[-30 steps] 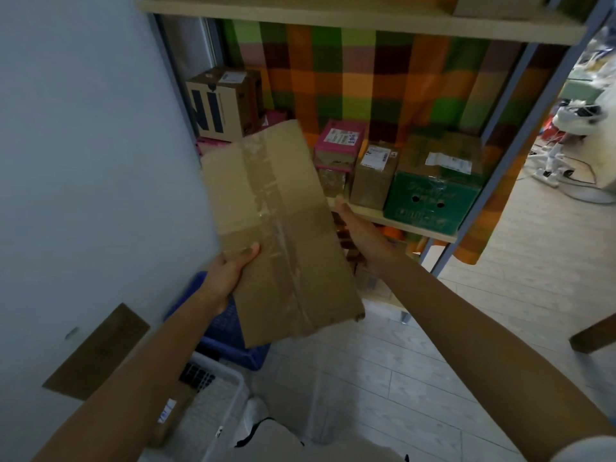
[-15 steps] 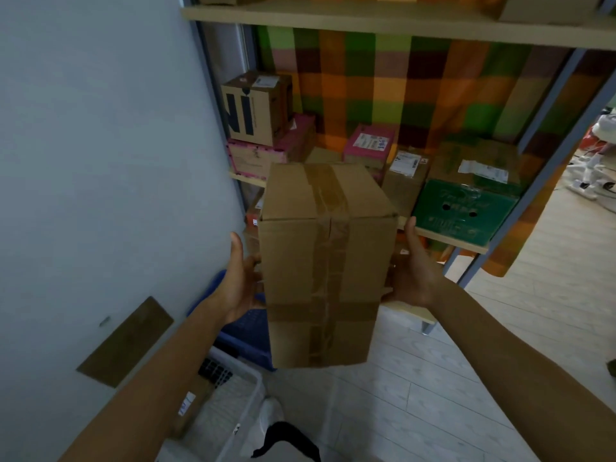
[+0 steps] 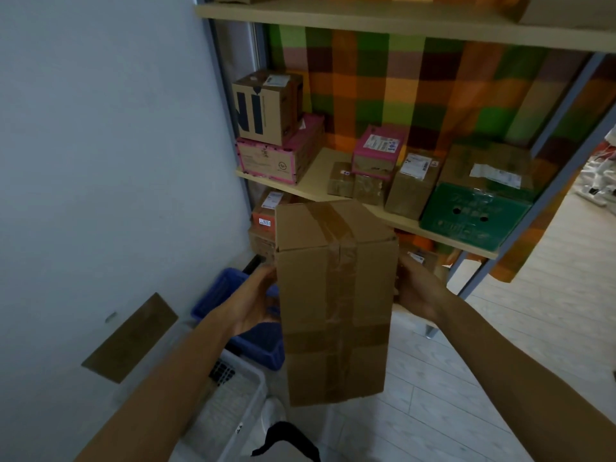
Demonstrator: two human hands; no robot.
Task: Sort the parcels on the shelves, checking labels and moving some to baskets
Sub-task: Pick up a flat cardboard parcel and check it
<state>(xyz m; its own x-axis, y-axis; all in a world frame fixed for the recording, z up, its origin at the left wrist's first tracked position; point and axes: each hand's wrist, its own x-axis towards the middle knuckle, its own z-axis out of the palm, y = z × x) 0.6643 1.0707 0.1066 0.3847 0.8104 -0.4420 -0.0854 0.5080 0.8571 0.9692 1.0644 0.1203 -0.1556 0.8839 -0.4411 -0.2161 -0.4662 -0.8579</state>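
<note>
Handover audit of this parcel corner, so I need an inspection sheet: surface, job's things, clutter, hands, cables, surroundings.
Surface: pale wooden shelf, part bare at the front.
Job's things: tall taped box held between both hands; labelled parcels on the shelf; blue basket and white basket on the floor, left.
Clutter: brown board on the wall.
Hands: left hand on the box's left side, right hand on its right; fingers hidden.
Cables: nothing seen.
Surroundings: checked curtain behind the shelf, light plank floor.

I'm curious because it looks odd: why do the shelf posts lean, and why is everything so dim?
Head view: wide-angle lens distortion tilts the shelf post; the light is weak and bluish, with no glare; the cardboard box, left hand and right hand look slightly soft.
</note>
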